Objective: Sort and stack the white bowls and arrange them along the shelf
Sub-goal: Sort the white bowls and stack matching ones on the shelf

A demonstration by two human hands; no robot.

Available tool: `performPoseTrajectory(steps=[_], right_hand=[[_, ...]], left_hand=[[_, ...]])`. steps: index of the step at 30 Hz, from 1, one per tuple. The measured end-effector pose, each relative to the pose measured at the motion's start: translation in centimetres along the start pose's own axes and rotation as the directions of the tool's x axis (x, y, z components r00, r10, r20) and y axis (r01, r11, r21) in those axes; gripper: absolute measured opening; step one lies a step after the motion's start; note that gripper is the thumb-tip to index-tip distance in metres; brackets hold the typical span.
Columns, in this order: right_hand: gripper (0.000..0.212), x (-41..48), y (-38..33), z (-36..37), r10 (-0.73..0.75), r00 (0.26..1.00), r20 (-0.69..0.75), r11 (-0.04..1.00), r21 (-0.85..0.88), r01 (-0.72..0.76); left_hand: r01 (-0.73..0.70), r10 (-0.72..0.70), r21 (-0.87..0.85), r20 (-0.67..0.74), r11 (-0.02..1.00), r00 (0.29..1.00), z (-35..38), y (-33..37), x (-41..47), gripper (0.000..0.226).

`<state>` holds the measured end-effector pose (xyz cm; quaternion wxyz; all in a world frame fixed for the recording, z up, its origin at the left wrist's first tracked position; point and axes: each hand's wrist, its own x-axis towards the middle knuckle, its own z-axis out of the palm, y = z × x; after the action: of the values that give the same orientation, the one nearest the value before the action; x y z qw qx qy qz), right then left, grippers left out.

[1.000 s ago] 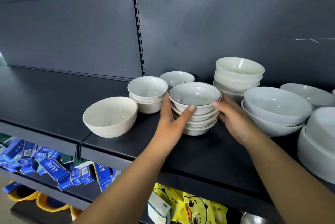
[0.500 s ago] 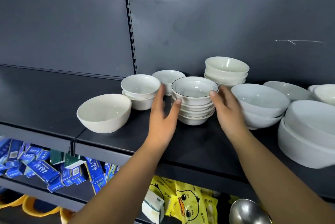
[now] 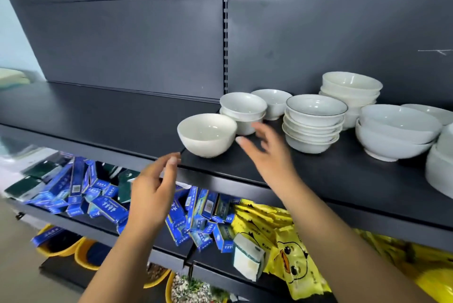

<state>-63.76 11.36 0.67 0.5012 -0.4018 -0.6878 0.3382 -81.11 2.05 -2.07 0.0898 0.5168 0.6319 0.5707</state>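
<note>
On the dark shelf (image 3: 318, 180) stands a stack of dark-rimmed white bowls (image 3: 313, 126), with no hand on it. A single cream bowl (image 3: 207, 134) sits near the shelf's front edge. Behind it is a short stack of two small bowls (image 3: 242, 111) and a lone small bowl (image 3: 272, 102). My right hand (image 3: 267, 153) hovers open just right of the cream bowl, holding nothing. My left hand (image 3: 153, 189) hangs in front of the shelf edge, below and left of that bowl, fingers loosely bent and holding nothing.
A taller stack of white bowls (image 3: 350, 91) stands at the back. Large white bowls (image 3: 397, 131) are stacked at the right, with more at the right edge (image 3: 441, 170). The lower shelf holds blue boxes (image 3: 98, 194) and yellow duck packets (image 3: 282, 241).
Both hands have let go of the dark-rimmed stack and moved left toward the cream bowl. The left hand has dropped below the shelf edge. The view has shifted left.
</note>
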Motion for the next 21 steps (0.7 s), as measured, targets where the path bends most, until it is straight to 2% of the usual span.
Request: performPoseTrajectory(steps=[2,5,8,13,17,19,21], right_hand=[[0.068,0.6,0.6,2.1,0.189,0.976,0.105,0.982,0.004,-0.191],[0.075,1.4,0.7,3.9,0.239,0.957,0.164,0.969,0.022,-0.245],[0.07,2.2,-0.2,4.8,0.247,0.953,0.175,0.956,0.119,-0.269],[0.077,3.0,-0.7,5.4,0.231,0.957,0.177,0.949,0.176,-0.261],[0.079,3.2,0.2,4.8,0.251,0.95,0.184,0.931,0.223,-0.289],[0.075,2.8,0.4,4.2,0.246,0.946,0.21,0.923,0.246,-0.295],[0.065,2.2,0.5,3.2,0.243,0.943,0.228,0.917,0.262,-0.3]], left_hand=[[-0.079,0.05,0.245,0.123,0.966,0.991,-0.1,-1.7,0.5,0.054],[-0.112,0.014,0.402,0.24,0.909,0.971,0.2,-3.6,1.6,0.065],[-0.093,0.014,0.39,0.201,0.916,0.979,0.4,-4.6,1.8,0.066],[-0.096,0.054,0.391,0.119,0.916,0.991,0.8,-5.5,1.4,0.035],[-0.088,0.057,0.353,0.098,0.931,0.994,0.8,-5.7,1.4,0.04],[-0.023,-0.007,0.297,0.101,0.955,0.995,0.9,-5.1,1.5,0.042],[0.041,-0.064,0.204,0.107,0.978,0.992,0.7,-4.1,1.7,0.058]])
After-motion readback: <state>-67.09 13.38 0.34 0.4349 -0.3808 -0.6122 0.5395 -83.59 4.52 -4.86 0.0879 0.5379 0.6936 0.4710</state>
